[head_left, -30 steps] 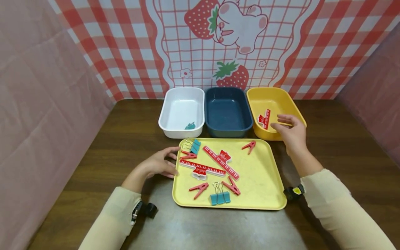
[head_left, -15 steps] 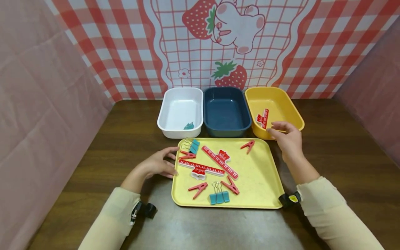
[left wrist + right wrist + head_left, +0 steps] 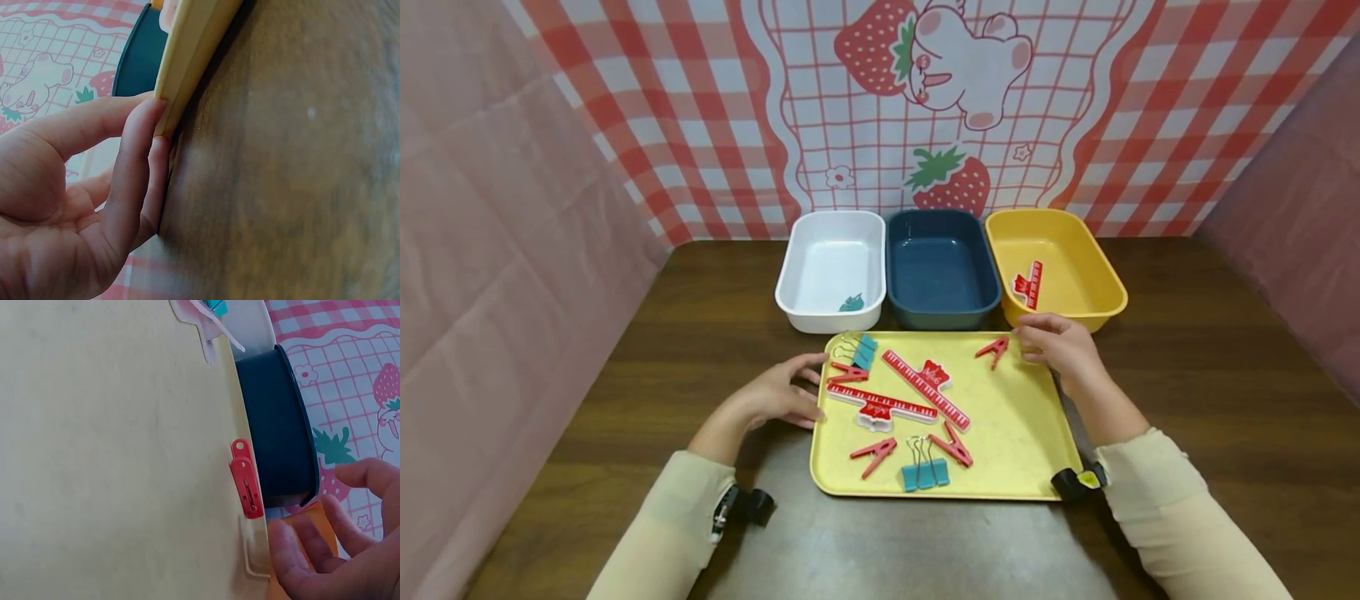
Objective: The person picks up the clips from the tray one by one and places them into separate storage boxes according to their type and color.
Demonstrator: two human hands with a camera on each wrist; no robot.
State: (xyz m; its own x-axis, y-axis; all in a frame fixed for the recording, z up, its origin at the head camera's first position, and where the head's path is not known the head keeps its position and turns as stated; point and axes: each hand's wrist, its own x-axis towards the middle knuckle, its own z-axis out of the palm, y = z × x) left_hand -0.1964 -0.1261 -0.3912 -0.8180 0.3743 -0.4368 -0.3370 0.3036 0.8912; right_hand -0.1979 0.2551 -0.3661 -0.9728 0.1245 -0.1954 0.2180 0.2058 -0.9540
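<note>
My left hand rests its fingertips against the left rim of a yellow tray; the left wrist view shows thumb and fingers touching that rim. Over the tray's far right corner, my right hand holds nothing, its fingers loosely bent. Just left of them lies a small red clothespin, not touched; in the right wrist view the clothespin sits along the tray's edge. Also on the tray are two red piano-print clips, teal binder clips and several more red clothespins.
Behind the tray stand three bins in a row. A white bin holds a teal binder clip, a dark blue bin is in the middle, and a yellow bin holds a red piano-print clip.
My right hand has moved from over the yellow bin back and left to the tray's far right corner, near the clothespin. The left hand stays at the tray rim.
</note>
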